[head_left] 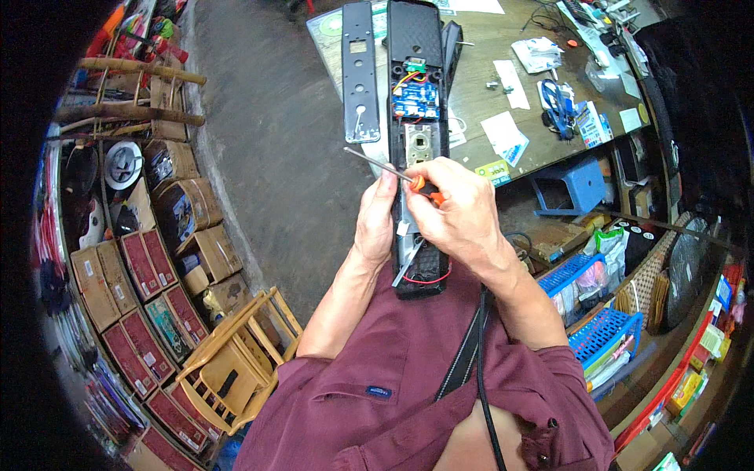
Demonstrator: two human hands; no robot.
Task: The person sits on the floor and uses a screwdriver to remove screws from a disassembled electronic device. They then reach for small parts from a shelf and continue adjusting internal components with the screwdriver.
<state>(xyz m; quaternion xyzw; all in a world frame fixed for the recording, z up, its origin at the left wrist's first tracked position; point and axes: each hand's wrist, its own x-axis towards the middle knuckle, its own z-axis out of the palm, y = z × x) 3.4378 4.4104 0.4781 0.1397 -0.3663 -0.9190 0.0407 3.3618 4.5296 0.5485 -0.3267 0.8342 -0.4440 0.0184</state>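
An opened electronic door lock (415, 39) with a long black housing extends from the table's edge toward my body. Inside it show a blue circuit board (415, 100), coloured wires and a metal mounting plate (428, 140). My left hand (375, 220) grips the housing's left side, thumb up near the middle. In my right hand (463, 208) is a screwdriver (369, 159) with an orange handle, its shaft slanting up and left over the housing, its tip apart from the lock. A red wire (430, 279) loops at the near end. Beside the housing lies a long dark cover plate (358, 86) with holes.
The table (487, 71) bears papers, a blue strap (558, 110) and white packets (537, 55). A blue plastic stool (569, 187) stands below at right. Cartons (149, 275) and a wooden chair (228, 377) are at left; blue baskets (603, 334) stand right of me.
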